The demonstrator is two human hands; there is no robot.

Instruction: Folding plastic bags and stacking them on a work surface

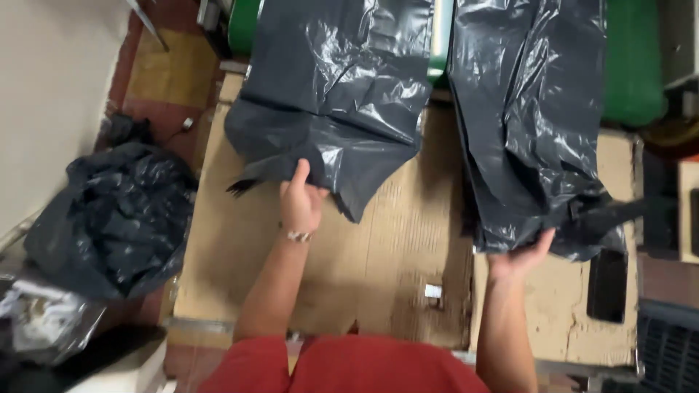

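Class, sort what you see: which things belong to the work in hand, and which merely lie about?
In hand: left hand gripping left black plastic bag; right hand gripping right black plastic bag.

Lying about: cardboard sheet; filled black bag on the floor; dark flat rectangular object.

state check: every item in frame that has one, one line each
left hand: shut on the left black bag, thumb up
left black bag: flat, crumpled, near end pinched
right hand: gripping the right black bag's near end
right black bag: laid lengthwise, near end bunched
cardboard sheet: flat under both bags, worn and torn
bag on the floor: stuffed, slumped
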